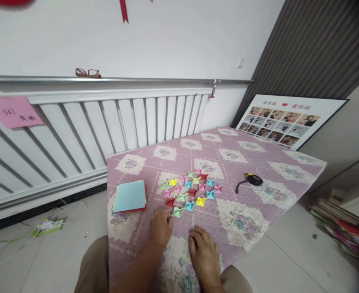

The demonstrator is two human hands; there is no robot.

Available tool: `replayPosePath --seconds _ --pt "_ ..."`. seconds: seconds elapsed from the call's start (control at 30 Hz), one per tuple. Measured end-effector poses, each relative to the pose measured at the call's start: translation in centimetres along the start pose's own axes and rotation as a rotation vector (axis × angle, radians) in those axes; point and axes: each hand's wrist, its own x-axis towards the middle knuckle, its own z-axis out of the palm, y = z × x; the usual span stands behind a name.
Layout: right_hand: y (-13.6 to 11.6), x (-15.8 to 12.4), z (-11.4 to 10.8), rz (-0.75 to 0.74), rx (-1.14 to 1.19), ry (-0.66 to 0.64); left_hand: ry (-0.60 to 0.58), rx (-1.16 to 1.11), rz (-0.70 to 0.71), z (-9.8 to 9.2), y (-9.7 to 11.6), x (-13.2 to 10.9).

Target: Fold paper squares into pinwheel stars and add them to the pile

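Small folded paper stars (191, 192) in pink, red, yellow, green and blue lie in slanting rows on the flowered tablecloth. My left hand (161, 228) rests on the cloth just below the lower left of these rows, fingers loosely bent, nothing visible in it. Closest to it are a green paper star (177, 212) and a red one (170, 202). Lower and to the right, my right hand (204, 251) lies palm down near the table's front edge, fingers loosely out and holding nothing. A stack of coloured paper (131, 196), light blue on top, sits left of the stars.
A black tape measure (254, 180) with a strap lies to the right on the tablecloth (228, 228). Behind the table runs a white radiator (143, 122), with glasses (88, 73) on the pipe above. A photo board (289, 120) leans at the back right. A power strip (49, 227) lies on the floor.
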Motion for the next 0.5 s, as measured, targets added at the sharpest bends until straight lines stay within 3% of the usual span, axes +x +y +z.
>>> replayPosePath --seconds 0.3,0.5 --pt "1.3 0.2 1.5 -0.006 0.008 0.025 -0.023 -0.104 0.025 -2.7 -2.5 -5.1" --pt "0.5 0.2 1.1 0.008 -0.045 0.024 -0.052 -0.020 -0.038 -2.9 -2.3 -4.0"
